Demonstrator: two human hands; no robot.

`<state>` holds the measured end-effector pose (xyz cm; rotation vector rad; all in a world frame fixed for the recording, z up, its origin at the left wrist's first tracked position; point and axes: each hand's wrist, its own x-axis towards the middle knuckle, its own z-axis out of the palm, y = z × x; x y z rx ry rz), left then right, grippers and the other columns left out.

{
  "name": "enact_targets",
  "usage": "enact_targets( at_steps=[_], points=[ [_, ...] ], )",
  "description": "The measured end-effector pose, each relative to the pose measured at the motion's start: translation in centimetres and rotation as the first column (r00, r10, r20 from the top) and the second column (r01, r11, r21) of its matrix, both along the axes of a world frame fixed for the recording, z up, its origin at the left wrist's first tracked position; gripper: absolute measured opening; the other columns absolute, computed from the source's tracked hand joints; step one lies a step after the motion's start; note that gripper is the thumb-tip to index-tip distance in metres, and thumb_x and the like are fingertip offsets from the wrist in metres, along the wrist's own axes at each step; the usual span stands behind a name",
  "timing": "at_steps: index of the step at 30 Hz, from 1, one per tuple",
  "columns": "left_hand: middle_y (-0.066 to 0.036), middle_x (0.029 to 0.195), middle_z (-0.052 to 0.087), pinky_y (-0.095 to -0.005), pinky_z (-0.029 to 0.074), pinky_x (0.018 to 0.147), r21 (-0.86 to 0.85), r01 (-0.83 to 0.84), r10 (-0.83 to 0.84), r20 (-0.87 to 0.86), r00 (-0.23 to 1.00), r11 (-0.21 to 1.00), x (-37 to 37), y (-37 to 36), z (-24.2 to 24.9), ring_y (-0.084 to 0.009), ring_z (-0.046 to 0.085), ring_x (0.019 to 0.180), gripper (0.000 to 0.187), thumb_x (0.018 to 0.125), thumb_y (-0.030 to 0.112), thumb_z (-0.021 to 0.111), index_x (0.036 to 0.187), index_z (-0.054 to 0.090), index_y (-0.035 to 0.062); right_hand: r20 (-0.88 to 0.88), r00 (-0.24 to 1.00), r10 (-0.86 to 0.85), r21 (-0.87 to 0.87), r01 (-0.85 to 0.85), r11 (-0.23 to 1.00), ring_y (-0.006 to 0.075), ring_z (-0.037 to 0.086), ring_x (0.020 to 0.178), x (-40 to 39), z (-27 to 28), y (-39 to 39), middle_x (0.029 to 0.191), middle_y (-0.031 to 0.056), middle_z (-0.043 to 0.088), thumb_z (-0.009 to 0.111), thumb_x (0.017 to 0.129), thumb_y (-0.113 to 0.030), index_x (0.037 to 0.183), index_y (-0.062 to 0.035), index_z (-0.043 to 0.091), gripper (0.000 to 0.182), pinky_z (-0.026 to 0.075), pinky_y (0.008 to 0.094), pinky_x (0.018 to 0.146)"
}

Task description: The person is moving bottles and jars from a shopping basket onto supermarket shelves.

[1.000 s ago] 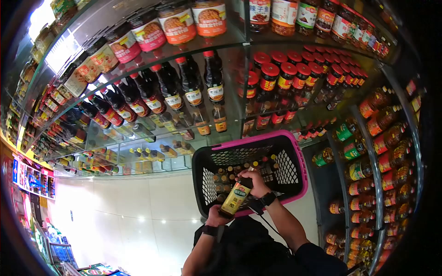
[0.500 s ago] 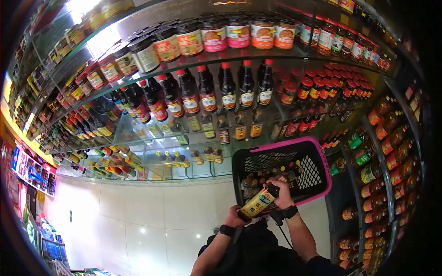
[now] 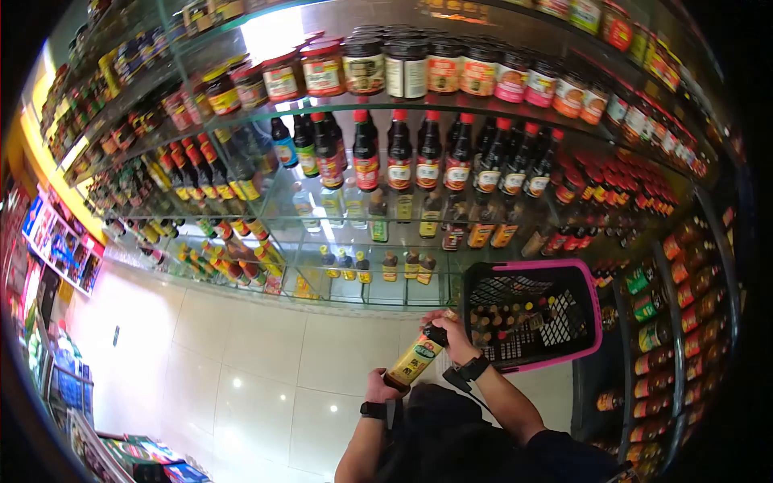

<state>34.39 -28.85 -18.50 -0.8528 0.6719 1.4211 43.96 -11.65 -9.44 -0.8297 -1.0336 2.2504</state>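
A dark-capped bottle with a yellow label lies tilted across both my hands, its cap end up and to the right. My left hand is closed around the bottle's base. Around the shoulder and neck, by the cap, my right hand has its fingers wrapped. Just right of that hand stands a black shopping basket with a pink rim. Several small bottles are inside it. The held bottle is outside the basket, over the tiled floor.
Glass shelves ahead carry jars and red-capped sauce bottles. Smaller bottles stand on the bottom shelf. A rack of large bottles rises at right. Pale floor tiles spread to the left.
My view has turned left, so shelves and basket sit further right. Both hands have carried the bottle leftward, from over the basket's edge to beside it.
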Motion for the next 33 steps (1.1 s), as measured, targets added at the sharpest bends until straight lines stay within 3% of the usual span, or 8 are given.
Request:
enact_targets(
  at_steps=[3, 9, 15, 23, 24, 28, 30, 33],
  points=[
    [-0.017, 0.123, 0.04, -0.0485, 0.03, 0.091, 0.065, -0.071, 0.071, 0.008, 0.997, 0.995, -3.2, -1.5, -2.6, -0.0328, 0.039, 0.112, 0.055, 0.078, 0.03, 0.032, 0.123, 0.034, -0.0016, 0.162, 0.976, 0.143, 0.151, -0.167, 0.974, 0.0144, 0.058, 0.07, -4.6, -0.9, -0.2, 0.075, 0.0062, 0.06, 0.051, 0.073, -0.011, 0.079, -0.0011, 0.059, 0.014, 0.045, 0.0255, 0.065],
    [-0.017, 0.125, 0.038, -0.0485, 0.029, 0.092, 0.051, -0.061, 0.064, -0.064, 0.996, 0.997, -7.4, 0.9, -3.4, -0.0335, 0.038, 0.113, 0.055, 0.078, 0.03, 0.034, 0.123, 0.034, -0.0015, 0.271, 0.952, 0.144, 0.161, -0.192, 0.968, 0.0125, 0.057, 0.069, -8.1, -1.3, 3.1, 0.075, 0.0032, 0.059, 0.059, 0.076, -0.027, 0.082, -0.0032, 0.06, 0.024, 0.045, 0.024, 0.06],
    [-0.016, 0.118, 0.046, -0.0469, 0.033, 0.09, -0.023, 0.039, -0.043, -0.17, 0.984, 0.999, -12.8, 7.7, -1.7, -0.0329, 0.042, 0.11, 0.046, 0.079, 0.027, 0.035, 0.116, 0.042, 0.0006, 0.402, 0.889, 0.217, -0.045, -0.217, 0.975, 0.0176, 0.061, 0.074, -10.3, 0.5, 9.2, 0.083, 0.0061, 0.06, 0.063, 0.072, -0.03, 0.091, -0.003, 0.056, 0.034, 0.053, 0.0346, 0.055],
    [-0.015, 0.104, 0.056, -0.0412, 0.041, 0.087, 0.004, 0.222, -0.195, -0.459, 0.867, 0.975, -20.4, 19.4, 1.1, -0.0293, 0.054, 0.095, 0.033, 0.082, 0.019, 0.033, 0.101, 0.052, 0.0, 0.175, 0.982, -0.071, -0.072, 0.085, 0.994, 0.018, 0.061, 0.072, -12.9, -2.4, 16.3, 0.08, 0.0059, 0.058, 0.057, 0.077, -0.018, 0.088, -0.0052, 0.055, 0.017, 0.053, 0.0363, 0.058],
    [-0.013, 0.095, 0.06, -0.0351, 0.044, 0.083, 0.113, 0.278, -0.192, -0.482, 0.855, 0.954, -21.8, 20.6, -2.4, -0.0254, 0.057, 0.09, 0.03, 0.082, 0.019, 0.034, 0.093, 0.056, 0.0021, 0.146, 0.977, -0.155, -0.069, 0.166, 0.984, 0.018, 0.061, 0.072, -13.0, -3.0, 16.8, 0.08, 0.0058, 0.058, 0.056, 0.077, -0.016, 0.088, -0.0041, 0.056, 0.016, 0.052, 0.0363, 0.06],
    [-0.006, 0.08, 0.061, -0.0334, 0.046, 0.073, -0.037, 0.32, -0.301, -0.462, 0.834, 0.947, -24.1, 24.6, -5.7, -0.0238, 0.057, 0.076, 0.019, 0.077, 0.017, 0.042, 0.084, 0.056, 0.0075, 0.112, 0.952, -0.286, -0.048, 0.293, 0.955, 0.0179, 0.06, 0.075, -12.9, -4.0, 17.8, 0.083, 0.0085, 0.059, 0.061, 0.074, -0.023, 0.093, -0.0021, 0.057, 0.028, 0.052, 0.0326, 0.062],
    [-0.006, 0.084, 0.057, -0.0308, 0.043, 0.076, -0.421, 0.507, -0.462, -0.885, -0.049, 0.752, -24.6, 25.3, -7.9, -0.0235, 0.055, 0.077, 0.021, 0.071, 0.013, 0.044, 0.089, 0.055, 0.0106, 0.115, 0.932, -0.343, 0.131, 0.328, 0.936, 0.0177, 0.058, 0.08, -13.0, -4.1, 17.9, 0.09, 0.0105, 0.059, 0.061, 0.075, -0.017, 0.093, 0.0005, 0.059, 0.026, 0.05, 0.0307, 0.066],
    [-0.006, 0.094, 0.051, -0.0299, 0.042, 0.077, -0.485, 0.452, -0.607, -0.776, 0.171, 0.748, -22.6, 29.1, -4.0, -0.0242, 0.053, 0.081, 0.027, 0.066, 0.008, 0.044, 0.092, 0.052, 0.0119, 0.048, 0.884, -0.465, 0.391, 0.412, 0.823, 0.018, 0.057, 0.085, -14.1, -4.9, 18.2, 0.098, 0.0128, 0.057, 0.062, 0.074, -0.009, 0.095, 0.0037, 0.059, 0.025, 0.047, 0.029, 0.071]
  ],
)
